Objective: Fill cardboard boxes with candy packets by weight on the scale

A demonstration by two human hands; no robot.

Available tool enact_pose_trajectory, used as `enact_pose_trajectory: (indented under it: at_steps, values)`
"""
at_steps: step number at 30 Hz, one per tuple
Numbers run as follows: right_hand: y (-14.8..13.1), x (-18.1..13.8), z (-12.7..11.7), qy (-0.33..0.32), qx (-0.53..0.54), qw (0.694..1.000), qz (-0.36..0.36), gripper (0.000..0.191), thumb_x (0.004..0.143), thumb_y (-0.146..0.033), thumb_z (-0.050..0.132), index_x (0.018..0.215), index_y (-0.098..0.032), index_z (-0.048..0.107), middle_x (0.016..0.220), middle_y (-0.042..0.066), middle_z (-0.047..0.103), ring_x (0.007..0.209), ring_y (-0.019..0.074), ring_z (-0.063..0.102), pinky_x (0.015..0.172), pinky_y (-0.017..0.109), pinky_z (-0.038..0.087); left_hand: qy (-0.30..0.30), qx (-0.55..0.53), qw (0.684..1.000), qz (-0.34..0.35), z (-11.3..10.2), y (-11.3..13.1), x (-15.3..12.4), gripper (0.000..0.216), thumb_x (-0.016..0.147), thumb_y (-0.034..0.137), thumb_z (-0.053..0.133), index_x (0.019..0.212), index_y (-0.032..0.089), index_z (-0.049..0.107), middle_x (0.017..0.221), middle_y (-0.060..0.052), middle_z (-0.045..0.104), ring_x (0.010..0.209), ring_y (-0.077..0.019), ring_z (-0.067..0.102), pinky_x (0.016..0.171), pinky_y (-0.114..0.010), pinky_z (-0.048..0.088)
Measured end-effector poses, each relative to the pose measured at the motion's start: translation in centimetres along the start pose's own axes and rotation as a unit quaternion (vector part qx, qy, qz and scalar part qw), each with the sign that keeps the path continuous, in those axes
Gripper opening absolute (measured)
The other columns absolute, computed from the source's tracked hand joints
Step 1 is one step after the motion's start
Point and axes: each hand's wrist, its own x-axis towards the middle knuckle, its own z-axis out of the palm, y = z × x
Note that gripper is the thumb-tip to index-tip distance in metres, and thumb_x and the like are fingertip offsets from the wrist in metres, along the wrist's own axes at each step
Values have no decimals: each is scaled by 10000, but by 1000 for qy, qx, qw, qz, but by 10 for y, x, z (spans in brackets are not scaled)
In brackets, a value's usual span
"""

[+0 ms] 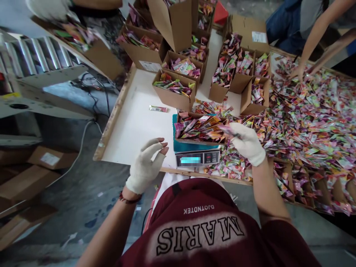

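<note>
A cardboard box point(201, 142) filled with small candy packets point(194, 126) rests on a digital scale point(198, 158) with a teal platform. My right hand point(246, 142), in a white glove, is closed on some packets point(226, 129) at the box's right end. Their outlines are blurred, so I cannot count them. To the left of the scale, my left hand point(147, 163) hovers in a fingertip-cut white glove. Its fingers are bent and apart, with nothing in them. A single packet point(158, 108) lies on the white tabletop point(125, 133) behind that hand.
A large heap of packets point(306, 122) covers the table's right side, where another person's hands point(299, 72) reach in. Filled boxes point(175, 89) stand behind the scale. At the left, another person's gloved hand point(50, 9) is by a tilted box point(102, 59) near a roller conveyor point(41, 55).
</note>
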Motion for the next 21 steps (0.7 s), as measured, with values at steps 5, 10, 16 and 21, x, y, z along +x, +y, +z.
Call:
enact_pose_trajectory:
  at_steps: [5,10,16,21]
  values:
    - [6,-7,0,60,15,997,35,302,895,-181,541,1118,-222,741,1071,59,758,966,215,705,930,381,561,-1,-1,1000,-31,-9,-2,-5,279,990,394,571,942,169,729,1203,-120,733,1091,-232,718,1007,-381,574]
    - [32,-45,-10,114,73,974,182,240,974,-406,584,1061,-221,709,797,14,683,702,176,627,692,314,538,-18,-33,997,-67,-18,2,15,306,970,433,559,957,171,718,1175,-108,738,1092,-235,700,984,-351,559]
    - [82,-123,-12,19,-194,929,313,555,902,-515,610,1327,-158,620,1144,163,698,1063,312,651,946,461,534,-43,-58,991,-112,-1,4,57,507,905,566,579,1166,144,680,1199,-132,714,867,-205,678,794,-326,553]
    - [108,-211,-35,82,-391,784,475,779,884,-535,623,1481,-53,488,1429,323,515,1339,462,504,1053,591,461,-57,-68,990,-112,20,0,82,639,881,670,557,1240,151,656,1252,-141,695,854,-212,656,817,-354,533]
